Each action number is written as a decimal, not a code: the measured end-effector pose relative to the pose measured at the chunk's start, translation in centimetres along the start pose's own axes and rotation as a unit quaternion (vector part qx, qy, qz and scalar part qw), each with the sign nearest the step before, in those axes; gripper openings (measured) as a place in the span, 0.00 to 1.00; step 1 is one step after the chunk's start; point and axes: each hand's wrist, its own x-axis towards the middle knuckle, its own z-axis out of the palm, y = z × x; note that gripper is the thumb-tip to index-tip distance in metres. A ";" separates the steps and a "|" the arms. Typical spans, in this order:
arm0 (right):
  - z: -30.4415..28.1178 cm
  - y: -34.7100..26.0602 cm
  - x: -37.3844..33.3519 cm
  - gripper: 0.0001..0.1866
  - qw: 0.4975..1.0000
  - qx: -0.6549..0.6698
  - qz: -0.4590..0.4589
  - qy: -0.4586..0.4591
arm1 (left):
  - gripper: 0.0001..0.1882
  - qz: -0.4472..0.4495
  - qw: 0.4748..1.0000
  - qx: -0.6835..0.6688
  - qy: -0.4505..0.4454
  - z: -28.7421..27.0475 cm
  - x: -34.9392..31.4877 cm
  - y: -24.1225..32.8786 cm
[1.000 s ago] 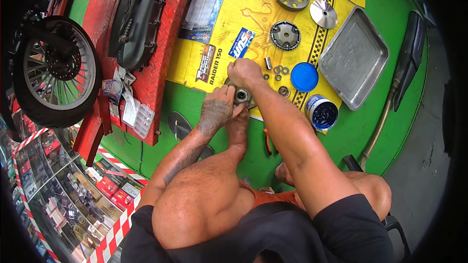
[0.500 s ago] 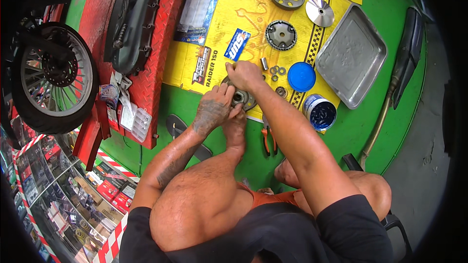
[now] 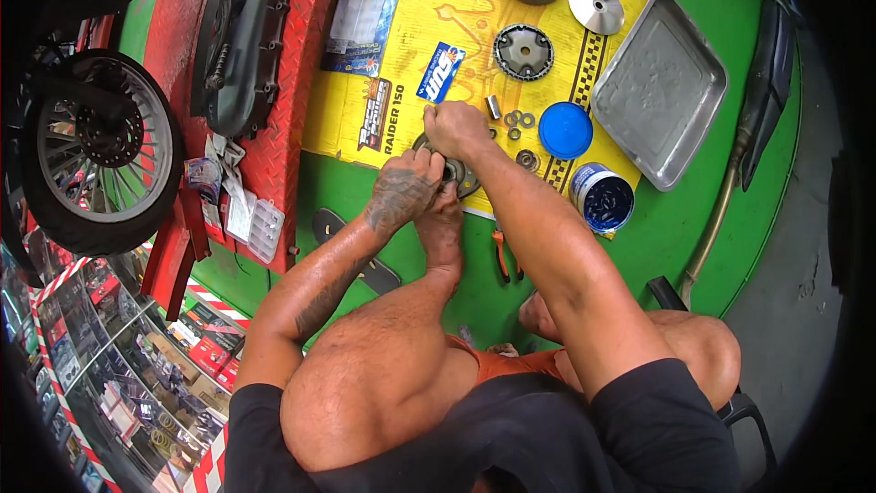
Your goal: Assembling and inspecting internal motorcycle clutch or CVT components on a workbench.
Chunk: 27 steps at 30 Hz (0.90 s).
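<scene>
Shifted closer over the hub (image 3: 447, 173), our left hand (image 3: 405, 184) curls on the metal disc (image 3: 468, 184) | right hand (image 3: 456, 131) fisted, contents hidden | we should brace the disc squarely

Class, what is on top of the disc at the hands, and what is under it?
The disc has a hub at its middle; the left hand is on it and the right hand hides part. Yellow sheet shows beside it, but whatever lies directly beneath is covered.
</scene>
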 end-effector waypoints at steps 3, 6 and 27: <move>0.0 -0.1 0.0 0.28 1.000 -0.002 0.000 0.002 | 0.19 0.008 1.000 -0.013 0.004 0.4 0.0 -0.6; 0.0 -0.5 -0.1 0.28 1.000 -0.004 -0.004 0.003 | 0.20 0.031 0.999 -0.027 0.009 0.7 -0.1 -1.3; -0.3 -0.2 -0.2 0.28 1.000 -0.001 0.002 -0.012 | 0.23 0.067 0.963 -0.247 0.087 0.8 -1.9 -2.3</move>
